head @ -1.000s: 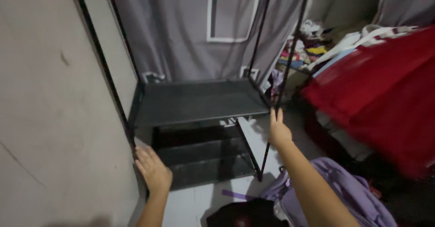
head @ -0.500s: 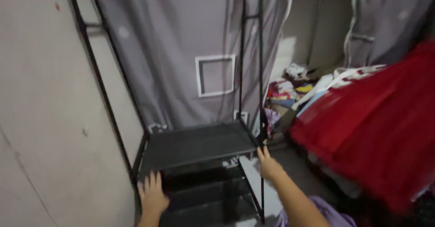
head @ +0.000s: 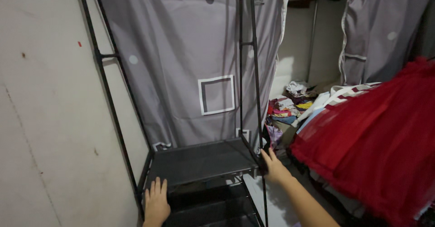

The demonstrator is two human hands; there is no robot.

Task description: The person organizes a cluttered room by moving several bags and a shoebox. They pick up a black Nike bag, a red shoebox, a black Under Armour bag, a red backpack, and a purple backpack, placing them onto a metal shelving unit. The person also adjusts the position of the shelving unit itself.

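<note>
A black metal rack with a dark mesh shelf (head: pixel 199 161) stands against the pale wall, its thin uprights (head: pixel 253 73) rising out of view. My left hand (head: pixel 156 204) lies flat, fingers apart, on the rack's front left corner by the left upright. My right hand (head: pixel 273 163) touches the front right corner of the shelf at the right upright, fingers partly curled around it. A lower shelf (head: pixel 213 206) shows under the mesh one.
A grey fabric wardrobe cover (head: pixel 190 59) with white square marks hangs behind the rack. A big red cloth (head: pixel 376 145) fills the right side. Mixed clothes (head: pixel 290 107) are piled in the open wardrobe beyond. The wall (head: pixel 50 118) is close on the left.
The view has tilted upward, so the rack and both hands sit lower in frame. Both hands stay at the shelf's front corners. The purple bag at the bottom is out of view.
</note>
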